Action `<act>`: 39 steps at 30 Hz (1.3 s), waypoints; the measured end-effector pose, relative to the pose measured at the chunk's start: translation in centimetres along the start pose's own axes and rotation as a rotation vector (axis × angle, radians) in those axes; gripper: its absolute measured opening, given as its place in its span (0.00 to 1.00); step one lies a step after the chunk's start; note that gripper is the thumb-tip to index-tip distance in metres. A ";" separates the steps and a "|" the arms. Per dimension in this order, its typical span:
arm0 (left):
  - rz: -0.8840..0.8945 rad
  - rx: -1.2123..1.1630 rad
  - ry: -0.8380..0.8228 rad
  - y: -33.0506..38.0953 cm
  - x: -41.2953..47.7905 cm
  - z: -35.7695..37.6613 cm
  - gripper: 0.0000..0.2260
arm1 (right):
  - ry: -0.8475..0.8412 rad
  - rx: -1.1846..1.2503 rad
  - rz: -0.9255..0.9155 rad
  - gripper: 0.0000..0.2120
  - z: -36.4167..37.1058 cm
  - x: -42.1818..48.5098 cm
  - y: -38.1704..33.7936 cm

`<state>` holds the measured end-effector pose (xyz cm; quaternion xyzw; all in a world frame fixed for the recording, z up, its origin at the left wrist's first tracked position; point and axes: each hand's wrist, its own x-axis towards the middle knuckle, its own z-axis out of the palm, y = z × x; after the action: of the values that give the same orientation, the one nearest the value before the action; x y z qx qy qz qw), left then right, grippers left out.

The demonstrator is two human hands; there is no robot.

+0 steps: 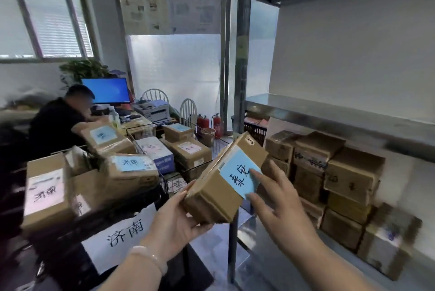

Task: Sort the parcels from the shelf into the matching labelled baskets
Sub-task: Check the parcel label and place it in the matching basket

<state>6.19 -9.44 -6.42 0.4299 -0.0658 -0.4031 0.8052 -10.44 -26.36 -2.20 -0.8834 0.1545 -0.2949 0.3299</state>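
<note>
I hold a brown cardboard parcel (219,187) with a blue label in front of me, tilted, between the baskets and the shelf. My left hand (179,217) grips its lower left end from underneath. My right hand (275,203) touches the blue label with thumb and fingertips at the parcel's right side. On the metal shelf (329,112) to the right lie several stacked brown parcels (334,177). To the left stands a dark basket with a white paper sign (122,234), filled with labelled parcels (47,192). A wire basket (211,142) behind it holds more parcels.
A person in black sits at a desk at the left with a blue monitor (106,90) and a printer (155,108). Two red fire extinguishers (210,123) stand by the glass door. A shelf post (242,43) rises in the middle.
</note>
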 end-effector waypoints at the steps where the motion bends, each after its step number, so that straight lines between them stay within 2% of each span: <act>1: -0.008 0.011 0.026 0.8 -0.2 -1.1 0.15 | -0.009 -0.045 -0.043 0.17 0.4 0.7 -0.6; 4: -0.040 0.059 0.115 3.2 -0.8 -4.3 0.16 | -0.056 -0.152 -0.231 0.23 1.6 3.2 -2.3; 6: -0.060 0.101 0.148 4.3 -1.0 -5.6 0.16 | -0.101 -0.229 -0.356 0.21 2.0 4.7 -2.9; 10: -0.080 0.169 0.160 6.4 -1.2 -7.6 0.17 | -0.273 -0.386 -0.575 0.28 3.6 7.7 -4.6; 14: -0.117 0.231 0.171 8.1 -0.9 -8.0 0.16 | -0.376 -0.448 -0.617 0.34 4.7 10.2 -5.6; 17: -0.171 0.270 0.150 9.9 0.4 -7.9 0.20 | -0.409 -0.467 -0.639 0.36 4.8 12.3 -5.7; 21: -0.215 0.342 0.037 13.1 2.8 -7.3 0.22 | -0.327 -0.482 -0.735 0.34 4.8 15.9 -5.4; 25: -0.052 0.344 0.110 17.0 6.0 -6.7 0.19 | -0.279 -0.491 -0.663 0.34 6.3 21.6 -3.9; 28: 0.197 0.605 0.276 18.6 9.0 -7.3 0.16 | -0.255 -0.488 -0.536 0.39 8.2 26.2 -1.6; 31: 0.360 0.812 0.338 19.3 11.9 -7.4 0.14 | -0.370 -0.522 -0.461 0.43 10.8 30.3 0.5; 34: 0.444 0.908 0.349 19.9 14.2 -6.9 0.15 | -0.527 -0.556 -0.430 0.45 13.6 33.7 2.0; 37: 0.515 1.025 0.384 20.2 16.2 -6.5 0.21 | -0.598 -0.628 -0.441 0.44 16.8 36.5 2.9; 39: 0.542 1.087 0.420 20.1 17.5 -6.4 0.20 | -0.636 -0.661 -0.445 0.42 19.3 37.8 3.2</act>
<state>32.67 -11.52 0.39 0.8146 -0.2080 -0.0017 0.5415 30.75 -36.90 -0.29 -0.9981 -0.0605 -0.0098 -0.0073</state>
